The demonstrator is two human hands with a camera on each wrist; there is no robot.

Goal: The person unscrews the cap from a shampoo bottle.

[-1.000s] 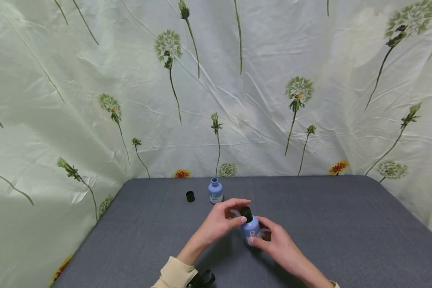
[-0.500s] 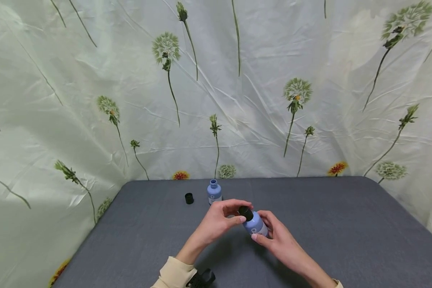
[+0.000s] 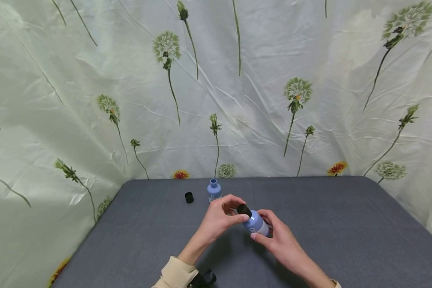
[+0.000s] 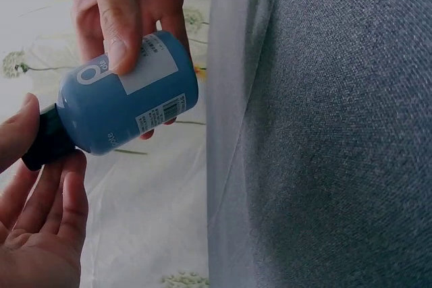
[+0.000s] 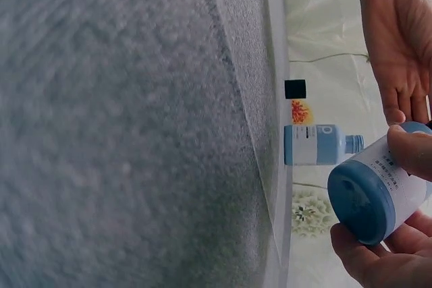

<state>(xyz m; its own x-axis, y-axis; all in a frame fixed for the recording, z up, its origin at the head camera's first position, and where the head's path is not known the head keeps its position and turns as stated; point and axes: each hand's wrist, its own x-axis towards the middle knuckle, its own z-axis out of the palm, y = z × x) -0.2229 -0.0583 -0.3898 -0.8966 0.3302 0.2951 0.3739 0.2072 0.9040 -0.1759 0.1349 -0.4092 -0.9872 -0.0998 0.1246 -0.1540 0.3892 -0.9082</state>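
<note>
A blue bottle (image 3: 257,225) with a white label is held tilted above the table, its black screw cap (image 3: 244,210) leaning up to the left. My right hand (image 3: 282,245) grips the bottle's body, thumb across the label side. The cap is pinched between thumb and fingers of my left hand (image 3: 216,219). In the left wrist view the cap (image 4: 48,141) sits on the bottle's neck, which it hides. The right wrist view shows the held bottle's base (image 5: 358,204). Behind the hands stands a second blue bottle (image 3: 214,191), uncapped, its threaded neck bare.
Another black cap (image 3: 189,197) lies on the grey cloth-covered table (image 3: 327,224), left of the standing bottle. A pale curtain (image 3: 252,100) printed with dandelions hangs behind the table's back edge. A black device (image 3: 203,278) is strapped at the left wrist, by a cream sleeve (image 3: 176,274).
The bottle has risen from near the table and tipped from nearly upright to leaning left, the right hand with it. The left hand's fingers have shifted around the cap.
</note>
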